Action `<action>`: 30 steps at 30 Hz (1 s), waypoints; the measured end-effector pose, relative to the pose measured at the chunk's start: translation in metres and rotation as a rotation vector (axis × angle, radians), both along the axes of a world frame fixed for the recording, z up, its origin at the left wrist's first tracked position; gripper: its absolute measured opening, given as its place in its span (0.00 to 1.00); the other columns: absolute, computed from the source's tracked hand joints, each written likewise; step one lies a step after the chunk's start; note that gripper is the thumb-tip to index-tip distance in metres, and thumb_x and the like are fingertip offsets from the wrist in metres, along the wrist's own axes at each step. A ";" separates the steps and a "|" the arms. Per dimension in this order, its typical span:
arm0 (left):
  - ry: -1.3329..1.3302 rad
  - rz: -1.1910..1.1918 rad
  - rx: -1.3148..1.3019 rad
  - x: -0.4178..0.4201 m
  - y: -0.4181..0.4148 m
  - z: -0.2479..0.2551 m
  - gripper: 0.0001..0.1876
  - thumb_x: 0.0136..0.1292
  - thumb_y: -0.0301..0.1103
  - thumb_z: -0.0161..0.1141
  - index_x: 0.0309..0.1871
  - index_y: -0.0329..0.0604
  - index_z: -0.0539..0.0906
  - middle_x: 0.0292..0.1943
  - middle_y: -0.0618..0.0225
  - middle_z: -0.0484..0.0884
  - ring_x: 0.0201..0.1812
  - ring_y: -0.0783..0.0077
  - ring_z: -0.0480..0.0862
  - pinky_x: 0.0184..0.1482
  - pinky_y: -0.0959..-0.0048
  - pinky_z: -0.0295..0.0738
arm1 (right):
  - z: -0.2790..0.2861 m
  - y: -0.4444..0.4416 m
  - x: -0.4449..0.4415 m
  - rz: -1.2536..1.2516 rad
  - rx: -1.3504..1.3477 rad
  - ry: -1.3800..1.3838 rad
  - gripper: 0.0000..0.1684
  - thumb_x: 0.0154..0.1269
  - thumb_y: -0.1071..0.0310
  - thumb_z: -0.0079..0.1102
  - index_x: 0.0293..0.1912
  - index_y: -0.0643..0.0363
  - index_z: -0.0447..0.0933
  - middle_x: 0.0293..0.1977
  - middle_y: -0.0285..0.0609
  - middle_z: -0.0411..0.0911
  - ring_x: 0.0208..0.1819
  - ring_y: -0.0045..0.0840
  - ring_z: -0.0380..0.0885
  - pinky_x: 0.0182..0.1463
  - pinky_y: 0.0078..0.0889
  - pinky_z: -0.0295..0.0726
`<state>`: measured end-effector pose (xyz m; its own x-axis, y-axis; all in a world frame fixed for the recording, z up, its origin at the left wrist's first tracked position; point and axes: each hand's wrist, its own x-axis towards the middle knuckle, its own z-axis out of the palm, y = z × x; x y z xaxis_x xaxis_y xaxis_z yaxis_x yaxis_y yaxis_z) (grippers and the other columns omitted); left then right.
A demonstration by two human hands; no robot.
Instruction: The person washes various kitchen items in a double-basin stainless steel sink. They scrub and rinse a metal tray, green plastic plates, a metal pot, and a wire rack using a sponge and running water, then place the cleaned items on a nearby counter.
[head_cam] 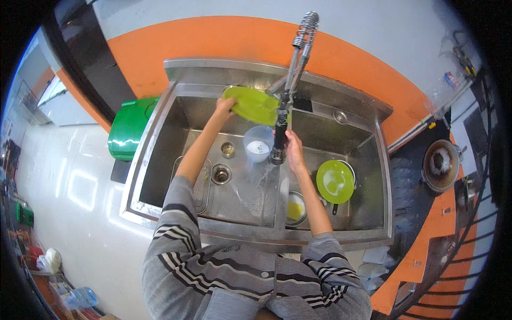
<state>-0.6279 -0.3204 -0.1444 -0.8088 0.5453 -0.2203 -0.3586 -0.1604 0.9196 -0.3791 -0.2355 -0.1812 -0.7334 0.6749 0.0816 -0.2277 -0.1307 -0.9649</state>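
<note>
A green plate (254, 107) is tilted above the back of the left sink basin, and my left hand (226, 107) grips it by its left edge. My right hand (294, 150) is around the black spray head (281, 134) of a spring-hose faucet, near the divider between the basins. Under the plate stands a translucent plastic container (258, 146) with something white inside. The wet floor of the left basin (244, 196) shows splashed water. In the right basin, a green bowl or plate (336, 182) with suds rests on other dishes. Close by, a yellow sponge (295, 211) lies in a round metal pan.
A drain (221, 174), a small strainer (227, 149) and a wire rack (203, 188) are in the left basin. Left of the sink stands a green bin (132, 130). A wok (441, 166) sits on the dark counter at right.
</note>
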 end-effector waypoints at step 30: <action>0.047 0.527 0.205 0.112 -0.065 -0.070 0.07 0.46 0.22 0.57 0.31 0.31 0.75 0.27 0.65 0.77 0.25 0.75 0.74 0.28 0.79 0.68 | -0.013 -0.024 0.042 0.002 -0.232 -0.104 0.24 0.57 0.51 0.39 0.49 0.54 0.65 0.47 0.35 0.67 0.44 0.21 0.66 0.46 0.26 0.61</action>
